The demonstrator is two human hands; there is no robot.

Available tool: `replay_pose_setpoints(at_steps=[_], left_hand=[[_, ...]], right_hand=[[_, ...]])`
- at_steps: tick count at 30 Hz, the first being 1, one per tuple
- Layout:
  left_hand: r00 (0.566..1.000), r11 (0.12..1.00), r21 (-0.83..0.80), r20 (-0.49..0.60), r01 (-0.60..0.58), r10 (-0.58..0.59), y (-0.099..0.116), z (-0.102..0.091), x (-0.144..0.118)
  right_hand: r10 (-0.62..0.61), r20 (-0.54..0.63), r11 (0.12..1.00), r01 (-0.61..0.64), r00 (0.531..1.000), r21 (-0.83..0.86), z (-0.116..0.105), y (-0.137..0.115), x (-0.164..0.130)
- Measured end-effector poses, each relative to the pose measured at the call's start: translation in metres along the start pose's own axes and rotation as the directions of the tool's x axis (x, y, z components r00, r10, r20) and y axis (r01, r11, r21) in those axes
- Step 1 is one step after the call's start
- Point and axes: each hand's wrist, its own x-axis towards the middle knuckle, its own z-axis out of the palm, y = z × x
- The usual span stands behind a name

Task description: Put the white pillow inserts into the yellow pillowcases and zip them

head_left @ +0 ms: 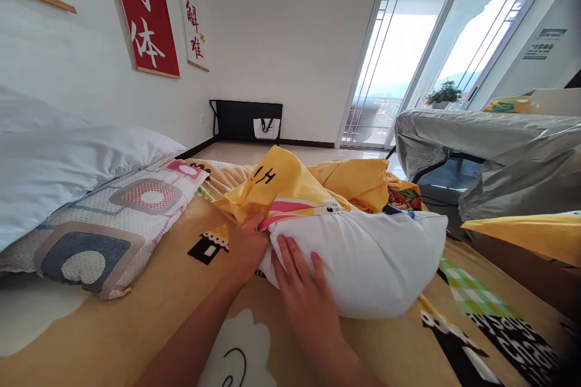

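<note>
Open bedspread near the body, clutter ahead and to the left

The bare bedspread [136, 314] below and left of both hands gives free passage; straight ahead the white pillow [363, 260] and the bunched yellow cover [308, 184] block the way, the patterned pillow [113, 224] closes the left, and the grey covered furniture [499, 151] stands well apart on the right

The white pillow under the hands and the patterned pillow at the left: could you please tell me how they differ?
The white pillow is plain and partly bare, with a yellow cover bunched at its far end; the patterned pillow is fully cased in a print of hearts and squares. The left hand grips the cover's edge and the right hand presses the white pillow; nothing touches the patterned one. Both lie on the yellow bedspread.
</note>
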Motion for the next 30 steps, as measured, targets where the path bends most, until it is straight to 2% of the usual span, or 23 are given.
replay_pose_setpoints(at_steps=[2,4,7,9,12,15,18,22,24,28,30], left_hand=[[0.997,0.999,0.040,-0.062,-0.035,0.037,-0.002,0.001,-0.001],[0.996,0.997,0.041,-0.059,-0.062,0.064,-0.001,0.001,-0.001],[0.992,0.992,-0.104,0.093,-0.074,0.084,0.003,-0.006,0.004],[0.969,0.965,-0.258,0.222,-0.045,0.105,0.004,-0.011,0.008],[0.926,0.898,-0.436,0.359,0.052,0.120,0.003,-0.018,0.012],[0.883,0.873,-0.480,0.443,0.085,0.158,-0.001,-0.019,0.015],[0.860,0.909,-0.417,0.468,0.013,0.203,-0.006,-0.019,0.019],[0.865,0.936,-0.351,0.464,-0.019,0.192,-0.010,-0.016,0.021],[0.881,0.953,-0.303,0.445,-0.021,0.161,-0.009,-0.011,0.019],[0.968,0.985,-0.174,0.248,0.014,0.030,-0.003,0.002,0.009],[0.988,0.988,-0.145,0.151,0.047,-0.025,0.000,0.007,0.003]], right_hand=[[0.010,-0.013,1.000,-0.011,1.000,-0.025,0.019,0.004,-0.001],[0.028,-0.027,0.999,-0.029,0.999,-0.036,0.031,0.012,0.002],[0.043,-0.042,0.999,-0.043,0.998,-0.021,0.035,0.026,0.008],[0.054,-0.066,0.999,-0.054,0.996,-0.008,0.034,0.034,0.011],[0.075,-0.128,0.997,-0.076,0.989,0.001,0.035,0.042,0.012],[0.091,-0.214,0.996,-0.094,0.972,-0.003,0.040,0.048,0.011],[0.111,-0.284,0.994,-0.111,0.952,0.015,0.044,0.053,0.011],[0.150,-0.349,0.988,-0.131,0.925,0.079,0.043,0.056,0.013],[0.169,-0.377,0.983,-0.128,0.911,0.130,0.043,0.055,0.013],[0.165,-0.341,0.980,-0.115,0.925,0.164,0.044,0.046,0.012],[0.115,-0.299,0.990,-0.084,0.947,0.117,0.046,0.040,0.009]])
